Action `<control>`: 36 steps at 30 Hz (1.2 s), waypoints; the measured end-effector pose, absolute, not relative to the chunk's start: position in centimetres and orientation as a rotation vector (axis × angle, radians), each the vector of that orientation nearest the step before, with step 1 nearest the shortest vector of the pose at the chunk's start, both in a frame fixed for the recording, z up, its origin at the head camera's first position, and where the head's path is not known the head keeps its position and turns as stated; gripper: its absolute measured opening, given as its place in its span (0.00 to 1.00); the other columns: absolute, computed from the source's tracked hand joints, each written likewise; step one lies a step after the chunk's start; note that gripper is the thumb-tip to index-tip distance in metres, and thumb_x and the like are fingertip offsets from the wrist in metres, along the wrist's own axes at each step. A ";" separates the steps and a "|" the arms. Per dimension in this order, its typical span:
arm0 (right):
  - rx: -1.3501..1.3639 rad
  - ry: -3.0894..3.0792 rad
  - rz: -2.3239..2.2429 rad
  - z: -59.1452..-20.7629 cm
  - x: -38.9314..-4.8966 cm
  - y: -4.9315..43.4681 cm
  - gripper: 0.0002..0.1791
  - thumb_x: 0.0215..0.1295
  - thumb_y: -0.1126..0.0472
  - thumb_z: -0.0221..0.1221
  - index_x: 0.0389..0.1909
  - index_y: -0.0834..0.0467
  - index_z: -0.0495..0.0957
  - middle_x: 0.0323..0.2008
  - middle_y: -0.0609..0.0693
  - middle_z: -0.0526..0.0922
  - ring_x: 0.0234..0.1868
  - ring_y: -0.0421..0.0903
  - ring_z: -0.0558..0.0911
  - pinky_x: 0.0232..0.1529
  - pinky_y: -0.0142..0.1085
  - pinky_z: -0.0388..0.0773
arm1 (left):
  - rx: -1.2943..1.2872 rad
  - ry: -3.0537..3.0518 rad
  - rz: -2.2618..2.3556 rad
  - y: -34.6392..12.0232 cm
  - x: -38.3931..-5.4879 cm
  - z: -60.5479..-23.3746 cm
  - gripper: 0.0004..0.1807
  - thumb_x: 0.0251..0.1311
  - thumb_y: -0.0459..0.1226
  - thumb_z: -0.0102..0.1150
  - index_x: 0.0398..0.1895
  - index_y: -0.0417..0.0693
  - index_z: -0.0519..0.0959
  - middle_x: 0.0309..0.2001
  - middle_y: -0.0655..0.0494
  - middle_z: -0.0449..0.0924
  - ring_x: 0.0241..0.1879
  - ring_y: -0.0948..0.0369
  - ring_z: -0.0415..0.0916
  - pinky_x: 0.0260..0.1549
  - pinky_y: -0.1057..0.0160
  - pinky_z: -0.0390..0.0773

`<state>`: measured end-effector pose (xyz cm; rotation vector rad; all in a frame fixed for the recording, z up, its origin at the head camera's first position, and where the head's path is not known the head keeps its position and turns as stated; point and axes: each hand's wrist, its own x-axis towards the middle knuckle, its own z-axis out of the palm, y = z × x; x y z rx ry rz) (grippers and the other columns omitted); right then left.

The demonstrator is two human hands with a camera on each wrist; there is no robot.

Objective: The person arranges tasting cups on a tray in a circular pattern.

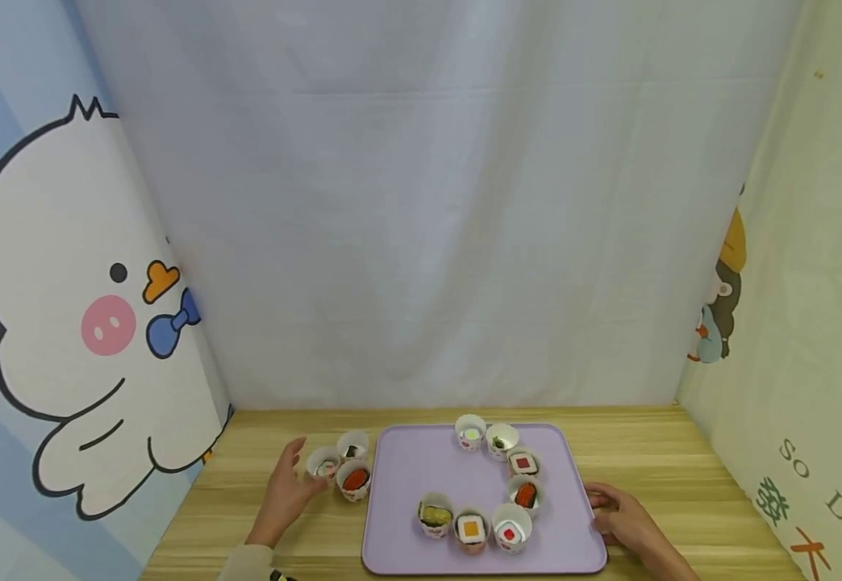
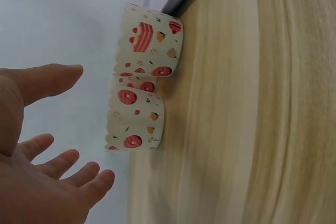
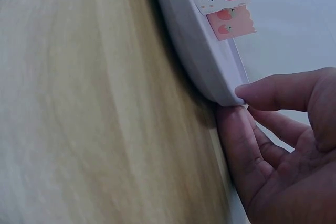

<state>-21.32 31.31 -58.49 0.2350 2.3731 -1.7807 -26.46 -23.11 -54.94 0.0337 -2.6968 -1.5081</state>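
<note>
My left hand [image 1: 286, 494] is beside a cluster of paper cups, its fingers spread and relaxed. Two of these are a cup with an orange-red topped sushi piece [image 1: 355, 481] and a cup with a dark bit inside [image 1: 352, 446]. In the left wrist view, a gap shows between that hand and the printed cup [image 2: 137, 116]. At the tray's right edge, my right hand [image 1: 620, 518] pinches the rim of the lilac tray [image 1: 410, 464], thumb above and fingers beneath. Several cups stand on the tray, among them one with yellow-green food [image 1: 435, 516].
A wooden table [image 1: 653, 452] bears the tray and the cluster of cups to its left. Behind it hangs a pale curtain [image 1: 421, 242]. Printed cloths flank both sides, the left one with a white cartoon bird [image 1: 65, 307].
</note>
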 end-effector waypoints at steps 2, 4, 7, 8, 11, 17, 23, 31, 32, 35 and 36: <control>0.227 2.368 -1.789 -58.5 -21.3 31.3 0.40 0.46 0.79 0.55 0.66 0.72 0.63 0.46 0.61 0.75 0.37 0.47 0.80 0.37 0.45 0.84 | 0.041 -2.694 -1.489 -23.1 -26.6 -55.2 0.46 0.54 0.31 0.67 0.74 0.36 0.52 0.74 0.32 0.52 0.71 0.33 0.52 0.64 0.35 0.62; 0.219 2.363 -1.795 -58.4 -21.2 31.3 0.40 0.45 0.79 0.55 0.66 0.73 0.63 0.46 0.61 0.74 0.37 0.47 0.80 0.37 0.45 0.84 | 0.047 -2.696 -1.475 -23.1 -26.9 -55.6 0.46 0.53 0.31 0.66 0.73 0.34 0.53 0.73 0.30 0.53 0.70 0.32 0.54 0.64 0.36 0.63; 0.206 2.361 -1.796 -58.3 -21.2 31.3 0.40 0.45 0.78 0.55 0.67 0.73 0.62 0.46 0.62 0.74 0.37 0.47 0.80 0.36 0.45 0.84 | 0.055 -2.704 -1.465 -23.1 -27.3 -56.1 0.45 0.53 0.30 0.66 0.73 0.34 0.53 0.73 0.30 0.54 0.70 0.32 0.55 0.64 0.36 0.63; 0.203 2.359 -1.797 -58.3 -21.2 31.3 0.40 0.45 0.78 0.55 0.67 0.73 0.62 0.46 0.62 0.74 0.37 0.47 0.80 0.36 0.45 0.84 | 0.054 -2.706 -1.461 -23.1 -27.4 -56.2 0.45 0.53 0.30 0.66 0.73 0.34 0.54 0.72 0.30 0.54 0.69 0.32 0.55 0.64 0.36 0.63; 0.199 2.358 -1.796 -58.1 -21.1 31.3 0.40 0.45 0.78 0.56 0.66 0.73 0.62 0.46 0.62 0.74 0.37 0.47 0.80 0.36 0.45 0.84 | 0.056 -2.706 -1.460 -23.0 -27.7 -56.5 0.45 0.52 0.30 0.67 0.72 0.34 0.54 0.72 0.30 0.56 0.69 0.32 0.57 0.65 0.37 0.63; 0.177 2.352 -1.797 -58.0 -21.0 31.4 0.40 0.46 0.78 0.56 0.66 0.74 0.62 0.46 0.62 0.74 0.37 0.47 0.80 0.36 0.45 0.84 | 0.039 -2.674 -1.494 -22.9 -28.3 -57.1 0.47 0.49 0.30 0.69 0.72 0.32 0.55 0.70 0.29 0.60 0.67 0.32 0.61 0.62 0.38 0.67; 0.183 2.361 -1.795 -58.1 -21.0 31.3 0.40 0.45 0.78 0.56 0.66 0.73 0.62 0.46 0.62 0.75 0.37 0.46 0.80 0.36 0.44 0.84 | 0.065 -2.683 -1.495 -23.2 -29.0 -58.4 0.45 0.48 0.31 0.70 0.71 0.35 0.58 0.66 0.31 0.66 0.58 0.40 0.73 0.52 0.49 0.75; 0.196 2.369 -1.795 -58.1 -21.1 31.3 0.40 0.45 0.78 0.56 0.66 0.74 0.62 0.46 0.62 0.74 0.37 0.47 0.80 0.36 0.44 0.84 | 0.034 -2.630 -1.479 -23.2 -29.4 -59.2 0.41 0.46 0.30 0.71 0.66 0.32 0.64 0.56 0.32 0.76 0.52 0.46 0.76 0.50 0.53 0.75; 0.200 2.370 -1.794 -58.1 -21.1 31.3 0.40 0.45 0.78 0.56 0.66 0.74 0.62 0.46 0.62 0.74 0.37 0.47 0.80 0.36 0.44 0.84 | 0.043 -2.624 -1.485 -23.1 -29.4 -59.3 0.40 0.47 0.30 0.71 0.65 0.32 0.65 0.56 0.33 0.77 0.52 0.46 0.76 0.50 0.53 0.75; 0.214 2.373 -1.791 -58.2 -21.1 31.3 0.40 0.45 0.78 0.56 0.66 0.73 0.62 0.46 0.62 0.74 0.37 0.47 0.80 0.36 0.45 0.84 | 0.060 -2.609 -1.492 -23.2 -29.4 -59.5 0.39 0.47 0.31 0.71 0.64 0.33 0.66 0.55 0.34 0.77 0.52 0.47 0.76 0.49 0.56 0.75; 0.226 2.373 -1.790 -58.2 -21.1 31.3 0.40 0.45 0.78 0.56 0.66 0.73 0.63 0.46 0.61 0.74 0.37 0.47 0.80 0.36 0.45 0.84 | 0.070 -2.607 -1.492 -23.2 -29.4 -59.5 0.38 0.47 0.31 0.72 0.64 0.34 0.67 0.55 0.35 0.77 0.51 0.47 0.76 0.48 0.57 0.75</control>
